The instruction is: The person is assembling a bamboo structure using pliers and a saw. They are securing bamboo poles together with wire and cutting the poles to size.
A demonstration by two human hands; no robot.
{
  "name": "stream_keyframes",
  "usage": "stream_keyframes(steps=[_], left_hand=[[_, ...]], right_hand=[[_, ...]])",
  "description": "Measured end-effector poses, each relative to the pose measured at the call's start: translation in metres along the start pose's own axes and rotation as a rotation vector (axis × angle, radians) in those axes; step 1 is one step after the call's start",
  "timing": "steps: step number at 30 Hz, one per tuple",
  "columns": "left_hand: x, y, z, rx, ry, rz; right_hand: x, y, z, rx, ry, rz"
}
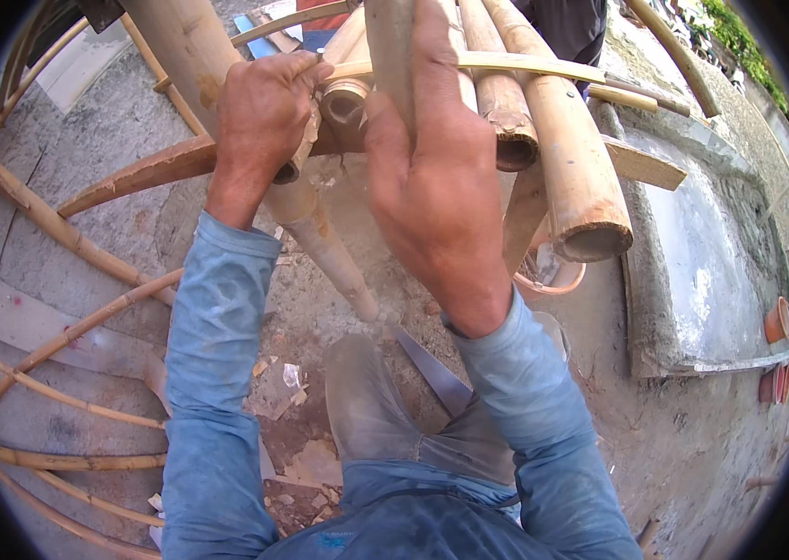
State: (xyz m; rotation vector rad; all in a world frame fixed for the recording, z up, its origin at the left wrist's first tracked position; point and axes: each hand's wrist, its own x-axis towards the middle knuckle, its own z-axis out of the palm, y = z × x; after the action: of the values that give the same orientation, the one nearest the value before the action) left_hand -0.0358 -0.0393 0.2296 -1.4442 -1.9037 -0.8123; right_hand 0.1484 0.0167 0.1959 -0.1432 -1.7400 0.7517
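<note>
My left hand (268, 117) is closed in a pinch at the left end of a thin bamboo strip (534, 63). A small metal pin, which looks like a nail (321, 58), stands at its fingertips. The strip lies across several cut bamboo poles (581, 177) whose hollow ends point toward me. To its right, my right hand (441, 177) grips a thick grey-brown wooden piece (390, 56) between thumb and fingers, the index finger stretched along it. The far end of that piece is out of view, so I cannot tell if it is a tool handle.
A curved wooden rail (142, 175) runs under the poles, beside an upright bamboo post (324, 243). Below lies a saw blade (433, 373) by my legs. Bent bamboo strips (68, 350) spread at left. A cement-covered slab (693, 252) and orange pots (777, 320) are at right.
</note>
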Motion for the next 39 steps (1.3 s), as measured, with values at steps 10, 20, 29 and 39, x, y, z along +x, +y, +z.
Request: stream_keyframes(steps=[10, 20, 29, 39], left_hand=[[0.003, 0.001, 0.001, 0.045, -0.019, -0.01], [0.003, -0.003, 0.003, 0.079, -0.017, 0.027], [0.002, 0.001, 0.005, 0.021, 0.021, -0.004], [-0.002, 0.0, 0.001, 0.017, -0.008, -0.054]], right_hand=[[0.001, 0.004, -0.001, -0.053, 0.014, -0.052], [-0.005, 0.005, -0.014, -0.176, -0.27, 0.033], [0.003, 0.006, -0.014, -0.177, -0.242, 0.014], [0.004, -0.01, -0.024, -0.163, -0.257, 0.167]])
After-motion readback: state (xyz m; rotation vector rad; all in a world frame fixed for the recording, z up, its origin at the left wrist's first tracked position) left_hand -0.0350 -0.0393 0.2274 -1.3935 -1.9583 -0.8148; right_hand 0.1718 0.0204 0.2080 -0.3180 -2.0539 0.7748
